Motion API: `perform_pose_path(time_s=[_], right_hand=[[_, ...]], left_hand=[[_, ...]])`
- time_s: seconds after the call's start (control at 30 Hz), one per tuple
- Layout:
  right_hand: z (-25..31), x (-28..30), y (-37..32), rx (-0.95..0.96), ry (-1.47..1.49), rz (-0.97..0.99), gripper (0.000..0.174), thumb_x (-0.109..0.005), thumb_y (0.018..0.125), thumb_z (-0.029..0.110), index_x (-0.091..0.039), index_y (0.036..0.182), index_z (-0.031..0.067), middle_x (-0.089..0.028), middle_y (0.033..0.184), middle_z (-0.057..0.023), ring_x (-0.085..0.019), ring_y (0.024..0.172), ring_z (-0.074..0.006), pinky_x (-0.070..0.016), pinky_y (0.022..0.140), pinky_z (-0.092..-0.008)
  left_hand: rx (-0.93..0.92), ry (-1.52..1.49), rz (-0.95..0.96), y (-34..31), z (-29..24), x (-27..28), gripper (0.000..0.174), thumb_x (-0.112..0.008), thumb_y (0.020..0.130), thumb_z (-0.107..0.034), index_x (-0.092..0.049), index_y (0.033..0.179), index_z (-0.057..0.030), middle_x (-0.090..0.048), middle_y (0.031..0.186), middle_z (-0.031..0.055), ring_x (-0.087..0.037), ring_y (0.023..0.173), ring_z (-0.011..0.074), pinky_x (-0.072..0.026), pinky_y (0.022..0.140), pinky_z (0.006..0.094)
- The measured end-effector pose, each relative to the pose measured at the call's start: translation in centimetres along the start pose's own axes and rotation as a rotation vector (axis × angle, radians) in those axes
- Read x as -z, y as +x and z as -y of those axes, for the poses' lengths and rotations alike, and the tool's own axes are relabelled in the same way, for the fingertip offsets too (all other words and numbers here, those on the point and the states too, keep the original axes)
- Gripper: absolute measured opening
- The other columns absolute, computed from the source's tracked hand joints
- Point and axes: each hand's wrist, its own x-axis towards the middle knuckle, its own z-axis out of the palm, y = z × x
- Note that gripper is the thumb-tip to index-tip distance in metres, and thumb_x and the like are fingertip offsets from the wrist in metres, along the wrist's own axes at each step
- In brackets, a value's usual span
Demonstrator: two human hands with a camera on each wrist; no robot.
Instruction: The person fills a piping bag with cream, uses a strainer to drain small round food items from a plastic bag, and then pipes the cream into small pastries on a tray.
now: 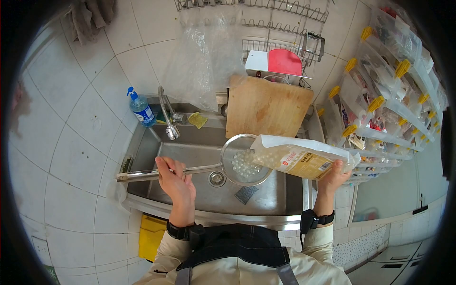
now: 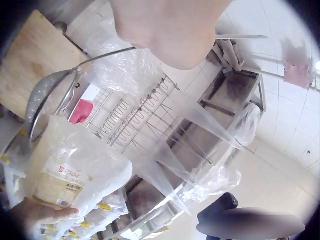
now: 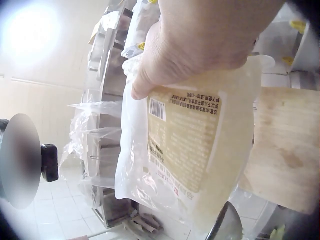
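Over the sink (image 1: pixel 199 199), my left hand (image 1: pixel 175 183) grips the long metal handle of a round strainer (image 1: pixel 228 175). Pale translucent balls (image 1: pixel 244 164) lie in the strainer's bowl. My right hand (image 1: pixel 335 176) holds the bottom end of a plastic pouch (image 1: pixel 306 159) with a yellow label, tipped so its mouth lies over the strainer's rim. More balls show inside the pouch near its mouth. In the right wrist view the thumb presses on the pouch (image 3: pixel 185 130) beside the barcode.
A wooden cutting board (image 1: pixel 268 107) leans behind the sink. A faucet (image 1: pixel 171 126), a blue soap bottle (image 1: pixel 141 107) and a yellow sponge (image 1: pixel 197 120) stand along the back. A grey scouring pad (image 1: pixel 246 194) lies in the basin. Stacked clear bins (image 1: pixel 380 104) rise on the right.
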Motion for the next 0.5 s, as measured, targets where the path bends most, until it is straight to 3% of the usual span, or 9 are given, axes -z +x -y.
perform_pose_path(time_s=[0.37, 0.5], right_hand=[[-0.8, 0.3, -0.2, -0.093, 0.051, -0.031, 0.051, -0.066, 0.071, 0.037, -0.046, 0.101, 0.0, -0.054, 0.093, -0.0076, -0.054, 0.084, -0.0175, -0.0441, 0.075, -0.0313], [-1.2, 0.7, -0.4, -0.074, 0.04, -0.067, 0.047, -0.067, 0.072, 0.03, -0.046, 0.101, -0.0005, -0.053, 0.092, -0.0067, -0.053, 0.083, -0.0156, -0.0432, 0.075, -0.029]], left_hand=[[0.007, -0.042, 0.005, 0.0, 0.0, 0.3, 0.037, -0.033, 0.091, -0.036, -0.034, 0.062, -0.0138, -0.02, 0.045, -0.0059, -0.014, 0.039, 0.0044, -0.0091, 0.032, 0.0205], [-0.01, -0.035, 0.02, 0.0, 0.0, 0.2, 0.037, -0.033, 0.091, -0.036, -0.033, 0.062, -0.0138, -0.019, 0.045, -0.0059, -0.014, 0.039, 0.0045, -0.0094, 0.032, 0.0204]])
